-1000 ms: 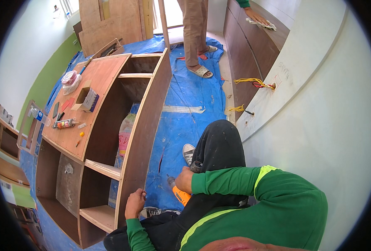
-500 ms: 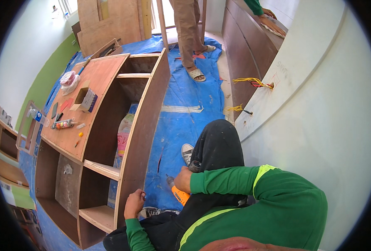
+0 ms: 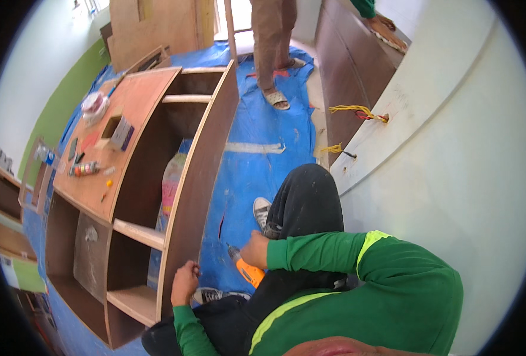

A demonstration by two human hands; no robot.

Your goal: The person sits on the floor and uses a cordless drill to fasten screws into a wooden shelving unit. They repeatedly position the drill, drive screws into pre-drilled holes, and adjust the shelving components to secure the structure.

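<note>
My right hand (image 3: pixel 254 249) is closed around an orange power drill (image 3: pixel 250 274), its dark chuck pointing up and left over the blue floor sheet. My left hand (image 3: pixel 185 282) is beside the near side panel of a low brown wooden cabinet (image 3: pixel 194 178), with fingertips pressed together. Whatever may be between those fingertips is too small to make out. One black-trousered knee (image 3: pixel 310 196) is raised in front of me, and the other leg is folded under the drill.
A cardboard box (image 3: pixel 117 133) and a sealant tube (image 3: pixel 85 169) lie on the cabinet. Loose wires (image 3: pixel 358 111) stick out of the white panel at right. Ahead, a person in brown trousers (image 3: pixel 267 41) stands on the blue sheet (image 3: pixel 263 127). Another person's hand (image 3: pixel 387 32) rests on a brown panel.
The whole view has shifted slightly. My hands hold nearly the same poses, the right still on the drill. The other person's hand at upper right has slid a little nearer along the panel.
</note>
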